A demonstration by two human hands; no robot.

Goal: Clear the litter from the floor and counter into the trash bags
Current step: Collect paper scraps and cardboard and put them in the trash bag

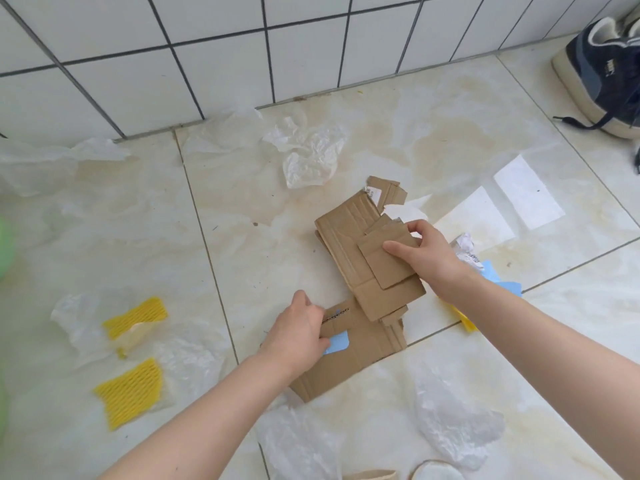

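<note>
Your right hand (pixel 422 251) pinches the upper cardboard pieces (pixel 349 244) at frame centre; your left hand (pixel 298 330) grips the lower cardboard sheet (pixel 356 355); the stack runs diagonally between them, so gather inward.

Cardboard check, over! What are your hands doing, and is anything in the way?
Left hand grips lower cardboard sheet. Right hand pinches stacked cardboard pieces. Nothing blocking; plastic bags, yellow netting lie around.
</note>
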